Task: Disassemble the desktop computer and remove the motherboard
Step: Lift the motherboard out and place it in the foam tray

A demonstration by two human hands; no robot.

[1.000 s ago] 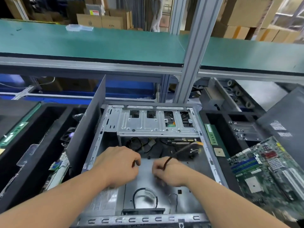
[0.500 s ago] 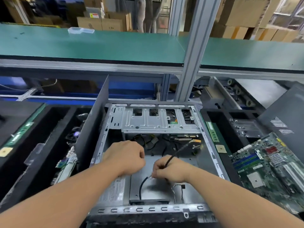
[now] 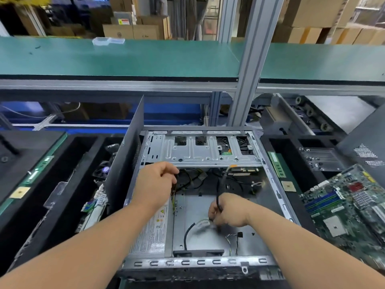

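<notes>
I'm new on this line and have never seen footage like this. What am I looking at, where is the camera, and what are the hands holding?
There is one view, from a camera worn on the person's head, looking forward and down, so the two bare arms entering from below are the wearer's own. In front of them lies an open desktop computer case, its metal floor mostly bare except for loose wires. The right hand grips a black cable that runs up toward the silver drive cage. The left hand has its fingers curled at a bundle of wires beside the power supply; how firmly it grips them I cannot tell. A green motherboard already lies outside the case, to the right. Dark trays with parts sit to the left.
</notes>
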